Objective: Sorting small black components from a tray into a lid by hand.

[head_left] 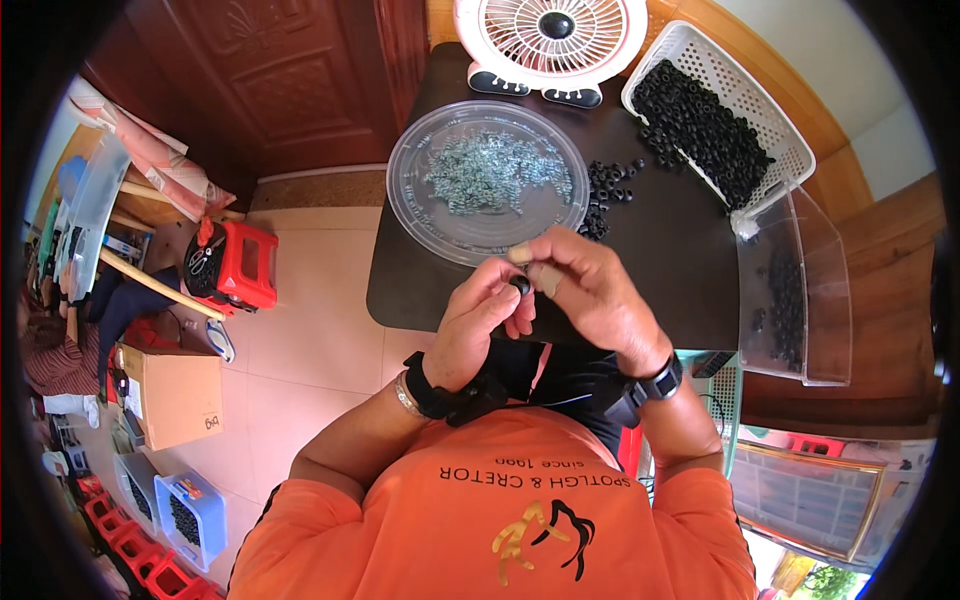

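Note:
Between the thumb and fingers of my left hand is a small black round part. My right hand is beside it, thumb and forefinger pinched close to the part, with tan covers on the fingertips. Whatever is in that pinch, if anything, is too small to make out. Just beyond my hands, a clear round tray holds a heap of tiny bluish, shiny pieces. Loose black parts lie to the right of the tray on the dark table.
A pink-and-white fan stands at the table's far edge. At the far right, a white perforated basket is full of black parts, and a clear bin holds more. To the left are a red stool, a cardboard box and a seated person.

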Tool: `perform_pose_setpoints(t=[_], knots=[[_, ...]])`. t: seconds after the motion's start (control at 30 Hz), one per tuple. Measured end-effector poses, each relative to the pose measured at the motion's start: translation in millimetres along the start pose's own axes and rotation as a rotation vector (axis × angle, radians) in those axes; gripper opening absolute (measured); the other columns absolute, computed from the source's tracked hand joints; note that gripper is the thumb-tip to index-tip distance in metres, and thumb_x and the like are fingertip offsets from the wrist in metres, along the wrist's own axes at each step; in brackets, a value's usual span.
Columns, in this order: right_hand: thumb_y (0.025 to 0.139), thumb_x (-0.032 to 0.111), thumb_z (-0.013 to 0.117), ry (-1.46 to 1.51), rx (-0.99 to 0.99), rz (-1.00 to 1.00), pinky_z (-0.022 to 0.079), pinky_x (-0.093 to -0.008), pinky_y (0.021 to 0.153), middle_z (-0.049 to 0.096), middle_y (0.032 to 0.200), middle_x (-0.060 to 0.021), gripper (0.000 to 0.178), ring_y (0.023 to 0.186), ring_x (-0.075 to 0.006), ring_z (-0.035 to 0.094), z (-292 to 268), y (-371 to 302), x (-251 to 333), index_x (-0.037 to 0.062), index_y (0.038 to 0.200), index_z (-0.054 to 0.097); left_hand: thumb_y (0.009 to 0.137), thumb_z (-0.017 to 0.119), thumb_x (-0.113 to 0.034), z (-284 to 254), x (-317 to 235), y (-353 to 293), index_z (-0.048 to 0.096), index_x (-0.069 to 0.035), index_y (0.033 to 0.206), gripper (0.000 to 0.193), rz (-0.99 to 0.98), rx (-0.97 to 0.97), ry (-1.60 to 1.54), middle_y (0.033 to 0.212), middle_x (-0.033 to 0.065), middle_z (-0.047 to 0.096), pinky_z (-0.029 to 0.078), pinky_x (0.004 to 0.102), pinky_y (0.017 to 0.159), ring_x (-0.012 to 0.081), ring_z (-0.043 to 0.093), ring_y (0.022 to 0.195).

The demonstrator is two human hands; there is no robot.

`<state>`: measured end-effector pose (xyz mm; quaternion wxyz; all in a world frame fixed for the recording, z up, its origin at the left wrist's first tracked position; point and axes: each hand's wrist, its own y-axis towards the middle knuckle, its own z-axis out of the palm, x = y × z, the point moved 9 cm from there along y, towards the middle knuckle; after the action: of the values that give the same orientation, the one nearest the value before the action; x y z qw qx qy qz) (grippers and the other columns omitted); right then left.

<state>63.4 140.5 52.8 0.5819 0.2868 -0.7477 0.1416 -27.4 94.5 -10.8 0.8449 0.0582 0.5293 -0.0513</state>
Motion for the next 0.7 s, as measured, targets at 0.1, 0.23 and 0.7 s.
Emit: perform_pose_setpoints(t=[0.1,0.23,0.7], knots=[[0.092,-0.001,0.055,0.012,-0.038,-0.040,0.048,-0.0238,0.074,0.062,0.091,-0.0052,0.014,0.084,-0.0082,0.059,-1,-12,-2,-0.0023,0.104,0.062,0.095,0.048,-0.032,6,1,0,0.051,-0.001,0.104,0.032,0.008,0.023,-0.008,0.083,0.0065,0.058,0.042,0.0237,0.063,0.0128,0.056,0.071],[0.093,-0.002,0.054,0.286,-0.079,0.129,0.049,-0.0231,0.072,0.060,0.085,-0.0050,0.010,0.081,-0.0115,0.062,-8,-24,-26,-0.0039,0.100,0.059,0.095,0.048,-0.028,14,5,1,0.052,0.000,0.105,0.030,-0.009,0.066,0.001,0.082,0.0041,0.057,0.042,0.0234,0.064,0.0102,0.054,0.071],[0.087,-0.002,0.061,-0.140,-0.154,-0.185,0.051,-0.0286,0.067,0.060,0.084,-0.0093,0.010,0.079,-0.0177,0.065,-27,-55,11,-0.0022,0.096,0.063,0.096,0.047,-0.027,34,16,5,0.052,-0.001,0.102,0.028,-0.071,0.107,0.123,0.079,0.0033,0.056,0.042,0.0226,0.064,0.0104,0.055,0.071]])
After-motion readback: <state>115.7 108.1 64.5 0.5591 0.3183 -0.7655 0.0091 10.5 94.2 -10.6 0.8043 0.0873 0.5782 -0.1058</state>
